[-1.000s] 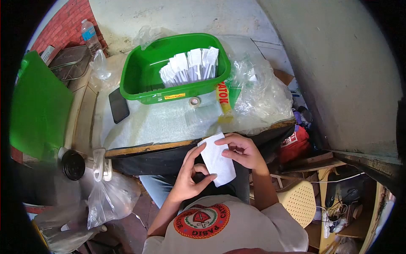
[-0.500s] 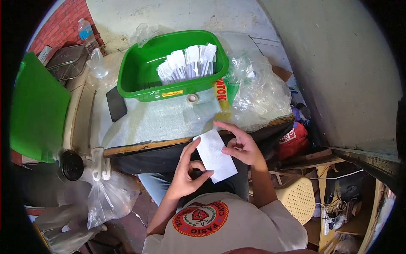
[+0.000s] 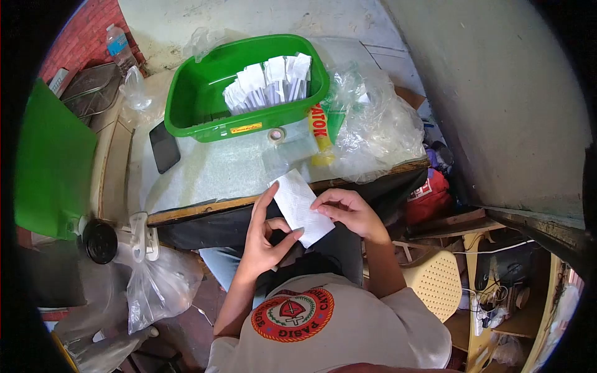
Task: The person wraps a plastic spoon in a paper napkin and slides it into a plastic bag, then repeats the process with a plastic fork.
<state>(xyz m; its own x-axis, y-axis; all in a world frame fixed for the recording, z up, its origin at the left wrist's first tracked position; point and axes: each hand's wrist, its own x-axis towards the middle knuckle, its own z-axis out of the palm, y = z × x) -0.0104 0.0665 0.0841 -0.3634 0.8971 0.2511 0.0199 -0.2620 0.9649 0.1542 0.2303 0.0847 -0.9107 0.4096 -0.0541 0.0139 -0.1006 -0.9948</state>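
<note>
A folded white paper napkin point(image 3: 301, 205) with an embossed texture is held tilted in front of my body, just off the table's front edge. My left hand point(image 3: 264, 239) grips it along the left side, thumb at the lower edge and fingers up the side. With thumb and index finger close together, my right hand point(image 3: 348, 214) pinches at the napkin's right edge. Beyond the hands, a green plastic basin point(image 3: 205, 129) stands on the table, and a row of white paper packets point(image 3: 267, 84) leans inside it at the right.
On the table point(image 3: 205, 168) lie a black phone point(image 3: 164, 147), a tape roll point(image 3: 276, 135) and a heap of clear plastic bags point(image 3: 379, 127). A water bottle point(image 3: 121, 46) stands at the back left. A plastic bag point(image 3: 161, 289) hangs at the left; a perforated yellow chair point(image 3: 435, 283) is at the right.
My right hand's fingers have drawn together from a spread pose, the index coming down from the napkin's top corner to its right edge. The view has shifted slightly.
</note>
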